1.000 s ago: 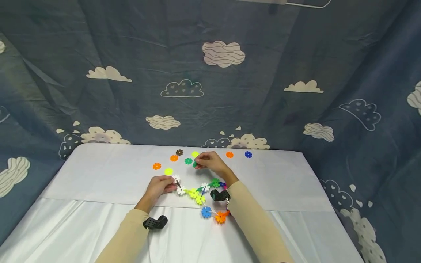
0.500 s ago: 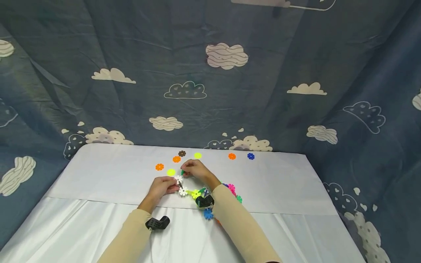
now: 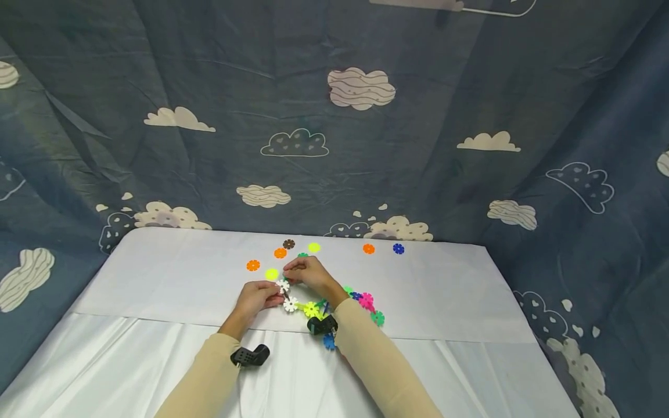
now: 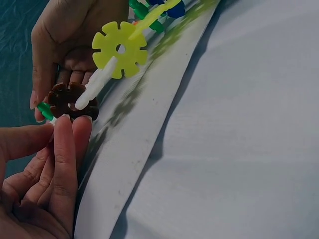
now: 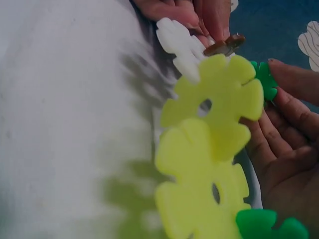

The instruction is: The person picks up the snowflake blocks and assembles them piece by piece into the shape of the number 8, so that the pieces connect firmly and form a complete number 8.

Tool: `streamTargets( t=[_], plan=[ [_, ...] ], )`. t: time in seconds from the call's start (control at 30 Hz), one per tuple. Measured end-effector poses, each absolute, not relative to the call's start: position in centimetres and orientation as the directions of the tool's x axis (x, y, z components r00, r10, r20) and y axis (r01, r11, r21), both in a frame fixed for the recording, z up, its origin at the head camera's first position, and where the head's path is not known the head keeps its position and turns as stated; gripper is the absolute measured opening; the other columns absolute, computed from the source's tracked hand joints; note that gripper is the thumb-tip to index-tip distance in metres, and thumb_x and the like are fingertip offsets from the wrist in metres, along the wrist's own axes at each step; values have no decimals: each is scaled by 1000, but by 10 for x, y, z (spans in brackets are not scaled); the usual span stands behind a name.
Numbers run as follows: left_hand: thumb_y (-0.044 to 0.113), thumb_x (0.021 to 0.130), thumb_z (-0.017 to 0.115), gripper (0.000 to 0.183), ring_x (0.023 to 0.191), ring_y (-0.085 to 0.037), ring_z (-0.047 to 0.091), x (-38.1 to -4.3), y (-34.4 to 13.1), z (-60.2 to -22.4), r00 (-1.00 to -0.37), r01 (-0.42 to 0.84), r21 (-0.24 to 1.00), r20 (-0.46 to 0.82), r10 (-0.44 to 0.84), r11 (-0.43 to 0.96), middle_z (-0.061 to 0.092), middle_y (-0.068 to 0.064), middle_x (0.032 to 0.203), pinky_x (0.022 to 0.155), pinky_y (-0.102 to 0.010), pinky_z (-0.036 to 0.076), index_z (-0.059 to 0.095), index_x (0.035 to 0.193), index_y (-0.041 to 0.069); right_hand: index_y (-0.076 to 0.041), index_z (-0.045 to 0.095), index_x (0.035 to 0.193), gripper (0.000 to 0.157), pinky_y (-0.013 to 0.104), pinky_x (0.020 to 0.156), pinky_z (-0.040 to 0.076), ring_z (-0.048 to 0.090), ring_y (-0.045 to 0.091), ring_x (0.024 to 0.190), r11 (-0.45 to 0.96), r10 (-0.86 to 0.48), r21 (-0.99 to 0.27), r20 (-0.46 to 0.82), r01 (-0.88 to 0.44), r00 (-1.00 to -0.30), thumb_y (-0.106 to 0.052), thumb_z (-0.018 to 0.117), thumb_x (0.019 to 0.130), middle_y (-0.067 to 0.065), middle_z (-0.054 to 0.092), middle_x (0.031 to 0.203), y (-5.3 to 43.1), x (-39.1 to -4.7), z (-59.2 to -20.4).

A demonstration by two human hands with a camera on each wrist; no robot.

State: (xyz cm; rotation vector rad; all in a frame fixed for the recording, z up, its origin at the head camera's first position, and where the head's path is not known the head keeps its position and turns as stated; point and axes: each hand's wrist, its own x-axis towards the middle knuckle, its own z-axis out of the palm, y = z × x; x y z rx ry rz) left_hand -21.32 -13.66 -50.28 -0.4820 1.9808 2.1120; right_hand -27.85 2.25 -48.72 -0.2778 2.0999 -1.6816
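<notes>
A chain of notched, flower-shaped interlocking discs lies between the hands, with a white disc point(image 3: 290, 304), a yellow disc point(image 4: 130, 62) and a brown disc point(image 4: 60, 97) linked in it. My left hand point(image 3: 254, 299) pinches the white disc point(image 3: 283, 285) at the chain's left end, beside the brown one. Thumb and fingers of my right hand point(image 3: 312, 275) pinch a green disc point(image 5: 267, 84) right by that end. Whether the green disc touches the white one is hidden by the fingers. Further along, a pink disc point(image 3: 366, 301) and a green end disc point(image 3: 378, 318) show past the right sleeve.
Loose discs lie towards the back of the white-covered table point(image 3: 157, 278): orange point(image 3: 253, 265), yellow point(image 3: 272, 274), brown point(image 3: 288, 244), blue point(image 3: 399, 248) and several others. A dark curtain point(image 3: 418, 191) with cloud prints hangs behind. The right forearm covers part of the chain.
My right hand has carried the green disc left and towards me, up to the chain's end at the left hand. The left hand has kept its hold on the white disc.
</notes>
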Motion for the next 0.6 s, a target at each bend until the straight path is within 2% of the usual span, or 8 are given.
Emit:
streamTargets(
  t=[0.13,0.33,0.6],
  plan=[
    [-3,94,55,19,68,-12,66,-212,-136,-502,-928,-358,930,-364,-80,-86,65,-11,80,67,-24,58,58,107,-16,2,72,105,20,28,75,56,66,14,77,236,-369,-964,-205,123,-906,-10,70,89,8,71,97,23,-276,-488],
    [-3,94,55,20,68,-12,65,-212,-135,-503,-930,-350,932,-357,-85,-93,65,-12,83,68,-25,59,58,108,-18,6,69,109,24,31,80,57,70,22,89,167,-346,-974,-202,152,-916,-8,69,89,15,69,108,21,-271,-489],
    [-6,93,55,14,64,-10,64,-211,-132,-504,-930,-336,938,-345,-128,-87,63,-10,81,65,-23,58,59,102,-16,10,69,105,22,30,76,58,69,17,80,141,-322,-980,-177,138,-930,-2,71,86,15,70,97,19,-263,-483]
  ],
)
